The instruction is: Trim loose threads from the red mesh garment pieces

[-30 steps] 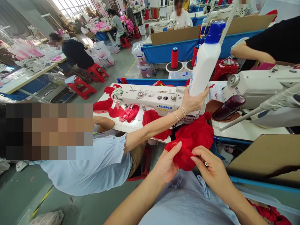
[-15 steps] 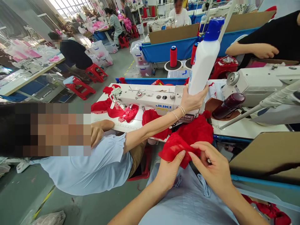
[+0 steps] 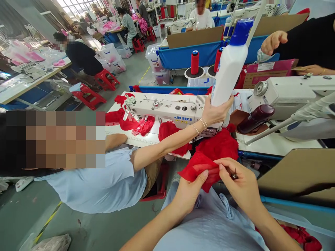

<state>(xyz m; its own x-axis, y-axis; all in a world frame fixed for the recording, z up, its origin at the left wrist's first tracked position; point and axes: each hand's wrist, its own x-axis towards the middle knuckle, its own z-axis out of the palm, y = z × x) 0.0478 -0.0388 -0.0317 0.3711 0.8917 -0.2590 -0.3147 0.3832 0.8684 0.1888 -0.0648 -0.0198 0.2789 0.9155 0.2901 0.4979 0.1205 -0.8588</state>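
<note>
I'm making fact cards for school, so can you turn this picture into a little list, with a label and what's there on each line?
Left hand: holds the red cloth, thumb on top
Right hand: pinches the same cloth between thumb and finger
Co-worker's hand: grips a white bottle near its bottom
Bottle: blue cap, leaning a little
Sewing machine: white, with JUKI in blue letters
Thread: a red spool, beyond the machine

From here I see sheer red cloth (image 3: 195, 166) near the front edge of the smooth tabletop (image 3: 146, 140). The bottle (image 3: 230, 71) looks satiny plastic, the sewing machine (image 3: 169, 108) glossy painted metal.
</note>
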